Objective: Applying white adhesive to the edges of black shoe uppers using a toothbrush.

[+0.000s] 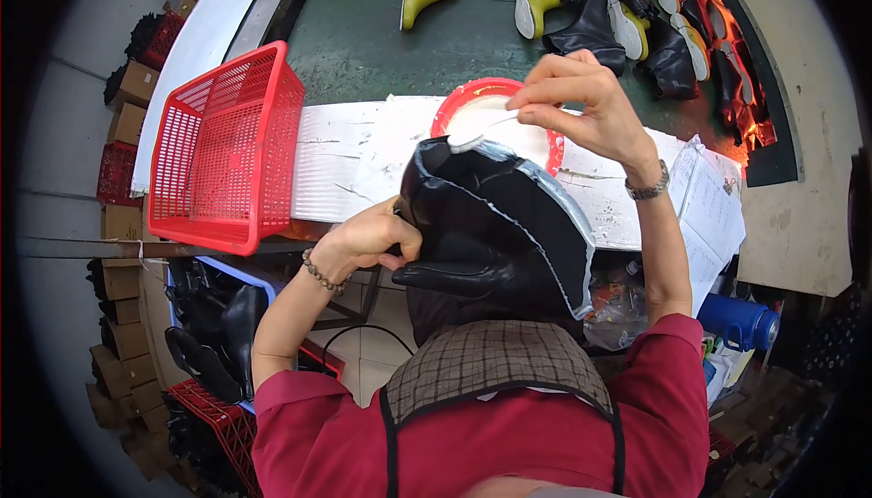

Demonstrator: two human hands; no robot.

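Note:
My left hand (pixel 371 236) grips the side of a black leather boot upper (pixel 490 226) held over my lap, its edge coated pale grey. My right hand (pixel 581 98) pinches a small white brush (pixel 480 133), its bristle tip touching the top rim of the boot upper. Just behind the brush sits a red bowl (pixel 454 108) of white glue on the white work board (pixel 354 157).
An empty red plastic basket (pixel 227 148) stands on the board at left. Black and yellow boots (pixel 590 17) lie on the green belt beyond. Papers (pixel 713 207) and a blue bottle (pixel 740 321) are at right; a crate of black uppers (pixel 213 335) is lower left.

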